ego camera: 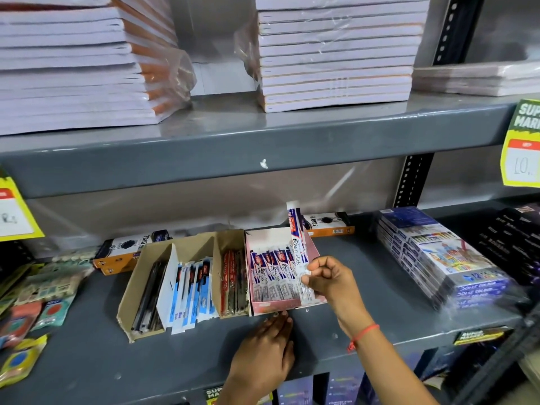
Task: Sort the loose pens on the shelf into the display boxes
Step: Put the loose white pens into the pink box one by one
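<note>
Two tall stacks of notebooks (70,59) (339,54) stood on the upper shelf (233,147), yellow price tags (521,144) hung at its right and left edges, and a pile of colour-pencil boxes (438,255) lay toward the lower shelf's right end, orange boxes (330,225) along its back edge

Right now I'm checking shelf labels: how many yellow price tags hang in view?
2. One yellow price tag hangs at the left edge under the upper shelf; the other hangs at the right edge. Both are cropped, so more may lie outside the view.
</note>
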Motion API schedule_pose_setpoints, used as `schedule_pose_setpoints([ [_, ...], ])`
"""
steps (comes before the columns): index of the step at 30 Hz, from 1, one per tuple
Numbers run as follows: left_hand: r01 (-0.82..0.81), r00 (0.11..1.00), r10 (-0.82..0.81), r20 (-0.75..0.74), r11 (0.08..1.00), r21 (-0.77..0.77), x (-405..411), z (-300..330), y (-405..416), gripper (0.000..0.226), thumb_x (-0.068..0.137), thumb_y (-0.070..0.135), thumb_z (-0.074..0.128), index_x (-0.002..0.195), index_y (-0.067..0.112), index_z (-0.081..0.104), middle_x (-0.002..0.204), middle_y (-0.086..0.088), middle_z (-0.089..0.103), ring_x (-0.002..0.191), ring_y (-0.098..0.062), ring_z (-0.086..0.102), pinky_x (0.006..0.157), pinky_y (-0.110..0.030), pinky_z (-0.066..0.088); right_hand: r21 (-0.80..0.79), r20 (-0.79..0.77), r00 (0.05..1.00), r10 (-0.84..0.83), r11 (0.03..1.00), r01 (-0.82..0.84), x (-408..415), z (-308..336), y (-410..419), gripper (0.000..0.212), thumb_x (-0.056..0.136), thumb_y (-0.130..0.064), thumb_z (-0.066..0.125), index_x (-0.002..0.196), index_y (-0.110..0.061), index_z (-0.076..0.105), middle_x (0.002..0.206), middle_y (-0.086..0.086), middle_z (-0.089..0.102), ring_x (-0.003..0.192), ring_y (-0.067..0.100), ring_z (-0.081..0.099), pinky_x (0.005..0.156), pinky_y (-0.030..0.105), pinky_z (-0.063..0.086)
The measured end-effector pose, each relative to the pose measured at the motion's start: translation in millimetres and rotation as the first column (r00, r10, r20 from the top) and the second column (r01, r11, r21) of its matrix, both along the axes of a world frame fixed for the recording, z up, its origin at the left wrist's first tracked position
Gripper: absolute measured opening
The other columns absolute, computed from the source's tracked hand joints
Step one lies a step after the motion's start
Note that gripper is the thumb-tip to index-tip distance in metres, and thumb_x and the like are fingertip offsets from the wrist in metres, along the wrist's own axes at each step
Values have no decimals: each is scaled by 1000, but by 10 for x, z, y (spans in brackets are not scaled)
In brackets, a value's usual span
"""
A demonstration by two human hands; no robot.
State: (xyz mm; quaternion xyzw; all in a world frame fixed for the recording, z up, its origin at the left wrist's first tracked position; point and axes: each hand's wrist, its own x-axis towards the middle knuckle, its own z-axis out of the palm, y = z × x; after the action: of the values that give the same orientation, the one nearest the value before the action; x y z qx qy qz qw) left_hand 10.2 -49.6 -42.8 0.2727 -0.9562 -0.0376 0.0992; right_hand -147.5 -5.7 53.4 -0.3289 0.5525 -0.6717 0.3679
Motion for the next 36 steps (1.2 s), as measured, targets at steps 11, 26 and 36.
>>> schedule_pose_setpoints([
  [11,36,995,-49,-84,988,-152,-3,21,43,49,49,47,83,91,23,78,96,10,75,89,-3,70,70,-14,54,66,-48,999,13,998,-9,6,30,11,35,78,21,59,66,-11,52,57,3,44,36,-6,46,40,5,40],
  [26,46,990,-57,-126,995,-90,11,40,9,39,66,41,64,98,21,75,103,8,74,93,-4,69,72,-13,52,432,-390,918,73,895,112,0,1,-594,27,80,11,49,94,-9,60,69,6,60,57,17,58,58,29,56],
  [36,-2,993,-3,-119,999,-45,-5,59,24,46,65,42,55,102,22,73,107,9,73,88,-5,70,56,-15,52,590,-643,677,358,795,142,293,-228,-874,26,84,6,52,107,-1,61,113,18,67,104,31,63,90,33,52],
])
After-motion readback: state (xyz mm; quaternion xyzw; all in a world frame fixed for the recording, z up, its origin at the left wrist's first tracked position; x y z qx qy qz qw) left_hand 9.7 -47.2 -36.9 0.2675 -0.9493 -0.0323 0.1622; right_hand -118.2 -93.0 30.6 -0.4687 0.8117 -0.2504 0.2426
